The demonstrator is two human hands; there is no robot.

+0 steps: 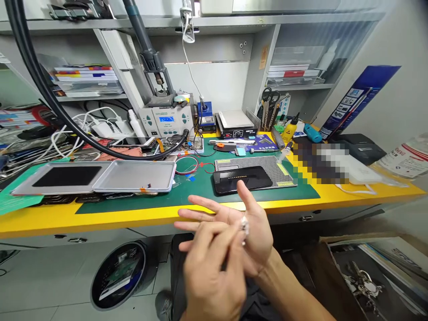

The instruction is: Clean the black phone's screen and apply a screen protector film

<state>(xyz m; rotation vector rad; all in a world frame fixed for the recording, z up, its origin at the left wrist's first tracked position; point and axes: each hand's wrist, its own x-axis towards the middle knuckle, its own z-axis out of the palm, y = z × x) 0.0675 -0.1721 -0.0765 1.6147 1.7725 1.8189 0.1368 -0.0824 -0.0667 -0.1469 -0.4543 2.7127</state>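
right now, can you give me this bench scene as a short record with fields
setting: yellow workbench with a green mat
left hand: left hand in front of the bench, fingertips pinching a small whitish piece
right hand: right hand open, palm up, under that piece
on mat: dark phone lying flat on a perforated pad
left of mat: two metal trays side by side
behind: soldering station, hot plate
floor: round bin
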